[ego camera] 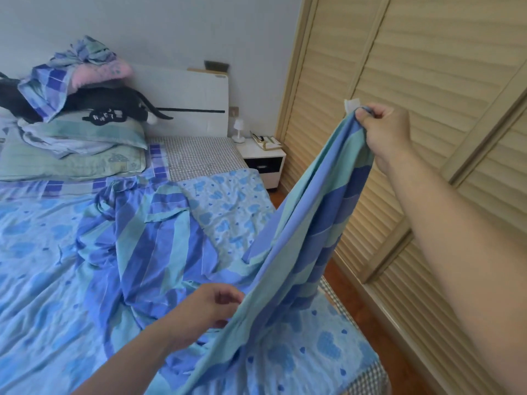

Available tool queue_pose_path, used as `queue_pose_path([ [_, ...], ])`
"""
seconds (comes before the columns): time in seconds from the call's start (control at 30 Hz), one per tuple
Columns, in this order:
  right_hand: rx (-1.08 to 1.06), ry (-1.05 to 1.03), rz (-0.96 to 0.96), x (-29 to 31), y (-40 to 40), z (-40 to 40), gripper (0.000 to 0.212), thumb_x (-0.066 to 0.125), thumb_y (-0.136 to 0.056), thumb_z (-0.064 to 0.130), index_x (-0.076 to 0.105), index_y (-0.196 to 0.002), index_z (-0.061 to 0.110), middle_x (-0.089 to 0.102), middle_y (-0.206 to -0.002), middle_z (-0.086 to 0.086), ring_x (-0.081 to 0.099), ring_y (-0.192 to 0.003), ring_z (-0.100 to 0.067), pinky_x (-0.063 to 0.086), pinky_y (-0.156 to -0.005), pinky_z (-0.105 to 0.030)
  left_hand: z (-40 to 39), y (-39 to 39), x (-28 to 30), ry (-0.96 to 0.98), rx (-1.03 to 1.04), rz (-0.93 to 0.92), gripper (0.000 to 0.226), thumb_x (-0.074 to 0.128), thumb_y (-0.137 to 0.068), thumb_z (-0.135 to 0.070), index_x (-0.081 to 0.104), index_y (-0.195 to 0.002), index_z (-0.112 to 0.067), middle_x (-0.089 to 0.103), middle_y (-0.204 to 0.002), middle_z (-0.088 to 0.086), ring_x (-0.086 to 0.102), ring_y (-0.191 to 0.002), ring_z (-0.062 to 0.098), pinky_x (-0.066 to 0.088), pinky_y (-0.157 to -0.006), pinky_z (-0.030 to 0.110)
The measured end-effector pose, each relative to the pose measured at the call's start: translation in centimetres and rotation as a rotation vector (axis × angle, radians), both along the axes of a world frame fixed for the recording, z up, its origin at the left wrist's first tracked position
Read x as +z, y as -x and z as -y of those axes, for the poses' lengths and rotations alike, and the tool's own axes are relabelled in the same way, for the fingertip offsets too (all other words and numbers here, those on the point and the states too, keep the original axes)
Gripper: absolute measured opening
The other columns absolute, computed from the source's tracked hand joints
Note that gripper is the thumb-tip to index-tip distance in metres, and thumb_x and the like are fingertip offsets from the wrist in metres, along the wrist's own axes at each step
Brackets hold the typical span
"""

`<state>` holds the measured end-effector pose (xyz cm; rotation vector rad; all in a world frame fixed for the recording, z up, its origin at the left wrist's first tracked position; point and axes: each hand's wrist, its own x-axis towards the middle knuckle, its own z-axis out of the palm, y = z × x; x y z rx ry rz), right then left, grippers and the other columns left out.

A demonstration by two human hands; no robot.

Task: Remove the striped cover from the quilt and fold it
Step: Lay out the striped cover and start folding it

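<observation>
Striped cover (310,223) is hanging from the pinching right hand (382,132) and left hand (211,306); sliding along its edge should be finding the next corner

striped cover (310,223) stretched between raised right hand (382,132) and left hand (211,306) over quilt (42,266)

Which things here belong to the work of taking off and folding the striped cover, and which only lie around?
Part of the job:
- striped cover
- quilt with the heart print
- right hand, gripping a raised corner of the cover
- left hand, holding its edge lower down

Just lying about:
- pillows
- black plush toy
- small lamp
- nightstand
</observation>
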<state>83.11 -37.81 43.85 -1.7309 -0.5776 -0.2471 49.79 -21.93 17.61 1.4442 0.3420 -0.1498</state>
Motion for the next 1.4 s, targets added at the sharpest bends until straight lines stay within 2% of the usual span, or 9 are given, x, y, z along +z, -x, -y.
queue_pose_path([
  [0.13, -0.092, 0.071, 0.004, -0.6, -1.0, 0.6, 0.02, 0.063, -0.089, 0.021, 0.065, -0.069, 0.026, 0.059, -0.078, 0.007, 0.052, -0.075, -0.007, 0.046, -0.072, -0.027, -0.3, -1.5, 0.6, -0.501, 0.3, 0.006, 0.02, 0.07, -0.084, -0.004, 0.074, -0.08, -0.023, 0.073, -0.07, 0.004, 0.059, -0.058, 0.014, 0.052, -0.065, 0.036],
  [0.27, -0.33, -0.007, 0.193, -1.2, -0.5, 1.6, 0.015, 0.057, -0.085, 0.031, 0.063, -0.071, 0.03, 0.054, -0.071, 0.016, 0.048, -0.072, -0.003, 0.041, -0.07, -0.024, -4.5, -0.2, 6.0, -0.903, 0.778, 0.243, 0.014, 0.062, -0.088, -0.026, 0.066, -0.1, -0.032, 0.07, -0.078, -0.025, 0.065, -0.069, 0.0, 0.051, -0.07, 0.022],
  [0.33, -0.414, -0.187, 0.229, -1.0, -0.8, 2.7, 0.015, 0.057, -0.086, 0.03, 0.063, -0.073, 0.029, 0.053, -0.069, 0.019, 0.046, -0.069, -0.001, 0.041, -0.068, -0.023, -4.9, 0.8, 8.7, -1.096, 0.684, 0.471, 0.013, 0.061, -0.088, -0.033, 0.068, -0.098, -0.037, 0.066, -0.086, -0.035, 0.063, -0.079, -0.009, 0.042, -0.072, 0.004],
  [0.4, -0.358, -0.126, 0.166, -0.5, -1.2, 2.8, 0.01, 0.059, -0.087, 0.029, 0.067, -0.081, 0.028, 0.059, -0.076, 0.013, 0.05, -0.072, -0.002, 0.044, -0.07, -0.023, -4.4, 0.7, 9.9, -1.183, 0.328, 0.303, 0.011, 0.064, -0.089, -0.027, 0.069, -0.089, -0.036, 0.067, -0.077, -0.026, 0.062, -0.075, -0.005, 0.044, -0.069, 0.009],
  [0.73, -0.287, -0.199, 0.037, -0.7, -2.4, 1.7, 0.022, 0.058, -0.085, 0.026, 0.05, -0.065, 0.02, 0.036, -0.068, 0.008, 0.032, -0.067, -0.008, 0.031, -0.061, -0.025, -6.1, 1.2, 13.3, -0.865, 0.026, 0.118, 0.012, 0.061, -0.098, -0.019, 0.062, -0.087, -0.024, 0.06, -0.073, -0.009, 0.052, -0.069, 0.014, 0.045, -0.073, 0.033],
  [0.9, -0.219, -0.217, -0.026, -0.7, -1.8, 0.6, 0.029, 0.059, -0.087, 0.024, 0.051, -0.059, 0.024, 0.041, -0.057, 0.019, 0.036, -0.057, 0.001, 0.036, -0.06, -0.018, -4.1, 2.9, 10.7, -0.582, -0.148, 0.112, 0.013, 0.069, -0.092, -0.016, 0.061, -0.088, -0.025, 0.052, -0.065, -0.01, 0.043, -0.056, 0.006, 0.038, -0.052, 0.017],
  [1.07, 0.197, -0.289, -0.153, 0.5, 1.3, -0.9, 0.022, 0.057, -0.098, 0.014, 0.059, -0.076, 0.018, 0.056, -0.07, 0.001, 0.053, -0.068, -0.011, 0.046, -0.069, -0.027, 2.4, 2.7, 1.5, -0.822, -0.238, 0.009, 0.011, 0.052, -0.083, -0.017, 0.052, -0.072, -0.014, 0.048, -0.066, -0.008, 0.042, -0.064, 0.007, 0.044, -0.068, 0.037],
  [1.2, 0.849, 0.089, -0.359, 1.8, 5.2, -0.2, 0.016, 0.062, -0.091, 0.019, 0.076, -0.082, 0.022, 0.069, -0.072, 0.007, 0.064, -0.066, -0.003, 0.054, -0.065, -0.019, 5.5, 1.3, -4.1, -0.867, -0.019, -0.055, 0.013, 0.046, -0.079, -0.021, 0.055, -0.081, -0.029, 0.053, -0.067, -0.015, 0.053, -0.076, 0.008, 0.039, -0.068, 0.029],
  [1.4, 0.86, 0.053, -0.307, 1.1, 7.2, -0.3, 0.02, 0.063, -0.086, 0.018, 0.079, -0.078, 0.026, 0.07, -0.071, 0.01, 0.065, -0.067, -0.002, 0.055, -0.068, -0.019, 3.9, -1.3, -3.2, -0.91, 0.157, -0.005, 0.014, 0.048, -0.087, -0.017, 0.06, -0.089, -0.024, 0.066, -0.09, 0.0, 0.062, -0.09, 0.022, 0.047, -0.076, 0.035],
])
